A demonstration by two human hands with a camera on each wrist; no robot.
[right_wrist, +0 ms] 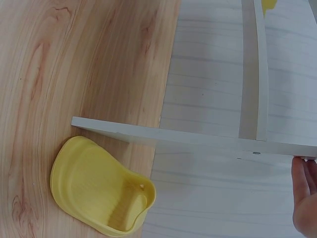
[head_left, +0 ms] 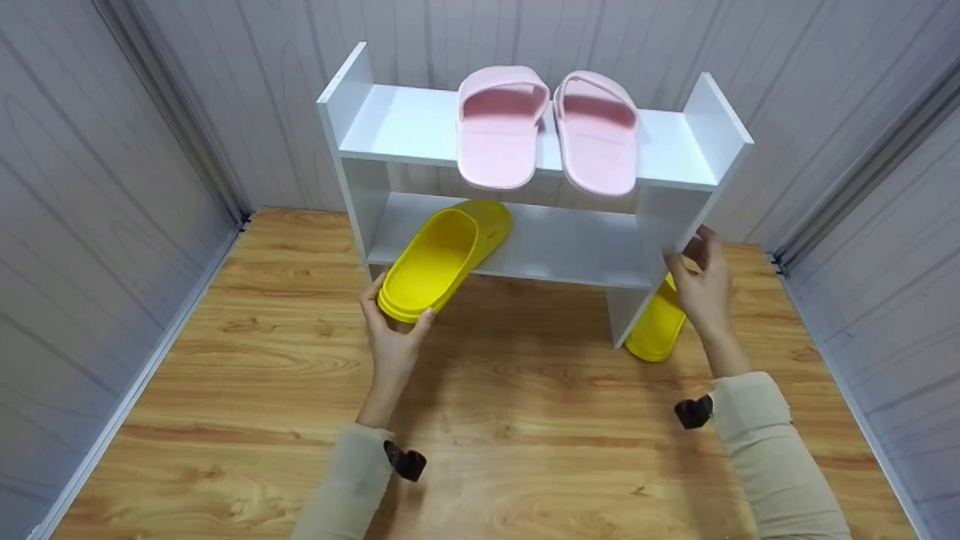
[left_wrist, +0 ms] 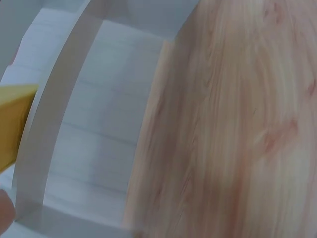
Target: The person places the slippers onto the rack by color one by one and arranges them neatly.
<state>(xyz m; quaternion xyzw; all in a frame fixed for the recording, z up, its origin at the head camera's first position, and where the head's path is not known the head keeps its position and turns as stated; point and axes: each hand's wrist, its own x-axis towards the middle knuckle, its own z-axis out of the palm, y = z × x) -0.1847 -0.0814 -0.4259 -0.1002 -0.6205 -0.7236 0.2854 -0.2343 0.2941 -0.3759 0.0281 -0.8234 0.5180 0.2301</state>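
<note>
My left hand point(head_left: 394, 341) grips the heel end of a yellow clog point(head_left: 431, 262), thumb on one side and fingers on the other. Its toe reaches over the lower shelf point(head_left: 570, 240) of a white rack. In the left wrist view only an edge of the yellow clog point(left_wrist: 12, 124) and a fingertip show. My right hand point(head_left: 701, 281) is at the rack's right side panel point(head_left: 675, 217), its fingertips touching the panel's edge in the right wrist view. A second yellow clog point(right_wrist: 99, 188) lies on the floor just outside that panel, partly hidden by the hand in the head view.
Two pink slippers point(head_left: 501, 127) stand side by side on the rack's top shelf point(head_left: 412, 124), toes overhanging its front edge. Pale panelled walls point(head_left: 90, 187) close in behind and on both sides. Wood-grain flooring point(head_left: 510, 435) runs beneath the rack and in front of it.
</note>
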